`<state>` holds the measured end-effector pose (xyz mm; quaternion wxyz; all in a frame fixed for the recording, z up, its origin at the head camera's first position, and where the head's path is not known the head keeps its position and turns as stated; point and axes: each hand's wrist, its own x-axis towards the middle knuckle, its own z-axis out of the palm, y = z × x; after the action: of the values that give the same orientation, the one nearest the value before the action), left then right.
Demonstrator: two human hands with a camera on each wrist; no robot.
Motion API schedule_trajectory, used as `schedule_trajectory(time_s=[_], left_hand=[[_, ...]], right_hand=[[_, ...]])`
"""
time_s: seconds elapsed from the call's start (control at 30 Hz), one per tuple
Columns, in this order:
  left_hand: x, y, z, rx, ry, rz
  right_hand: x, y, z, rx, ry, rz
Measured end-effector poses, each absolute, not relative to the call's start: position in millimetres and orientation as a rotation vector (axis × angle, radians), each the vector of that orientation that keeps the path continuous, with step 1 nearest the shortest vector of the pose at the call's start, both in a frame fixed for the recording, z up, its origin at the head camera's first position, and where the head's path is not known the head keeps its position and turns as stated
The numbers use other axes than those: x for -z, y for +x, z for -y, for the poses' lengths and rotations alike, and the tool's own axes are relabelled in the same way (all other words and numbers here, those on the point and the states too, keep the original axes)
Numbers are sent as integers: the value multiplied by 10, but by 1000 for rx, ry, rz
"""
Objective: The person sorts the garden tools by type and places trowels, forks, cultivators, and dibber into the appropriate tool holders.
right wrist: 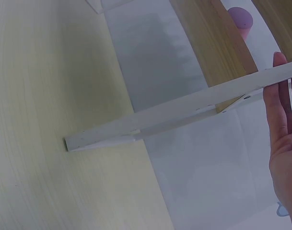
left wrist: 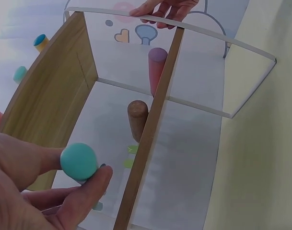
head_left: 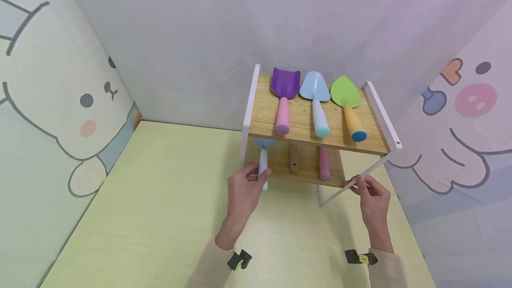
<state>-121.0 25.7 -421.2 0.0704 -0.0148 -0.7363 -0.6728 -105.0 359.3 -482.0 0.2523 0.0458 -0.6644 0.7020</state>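
Note:
My left hand [head_left: 245,192] pinches the pale blue handle of a toy shovel [head_left: 262,160] between thumb and fingers, at the left end of the lower shelf board [head_left: 276,169]. Its light blue blade lies partly hidden under the upper board. In the left wrist view the handle's turquoise end cap [left wrist: 78,161] faces the camera. My right hand [head_left: 375,199] grips the white side frame [head_left: 376,166] of the two-tier rack near the lower board's right end. A brown wooden handle [head_left: 294,159] and a pink handle [head_left: 324,163] lie farther right on that lower board.
On the upper board [head_left: 262,114] lie a purple shovel [head_left: 286,84] with pink handle, a light blue shovel [head_left: 315,88] and a green shovel [head_left: 345,92] with yellow handle. The rack stands on a pale yellow-green table [head_left: 168,181], before a grey backdrop [head_left: 180,48] and cartoon-printed side panels.

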Motion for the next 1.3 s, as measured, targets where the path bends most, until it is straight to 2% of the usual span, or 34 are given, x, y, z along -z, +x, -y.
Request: schedule_trajectory(time_s=[0.73, 1.3], left_hand=[[4221, -1424, -405, 1803, -3, 2396], [4327, -1431, -568, 1531, -99, 2408]], right_hand=[[4808, -1058, -3589, -1905, 133, 1813], [4814, -1045, -3589, -1891, 139, 1826]])
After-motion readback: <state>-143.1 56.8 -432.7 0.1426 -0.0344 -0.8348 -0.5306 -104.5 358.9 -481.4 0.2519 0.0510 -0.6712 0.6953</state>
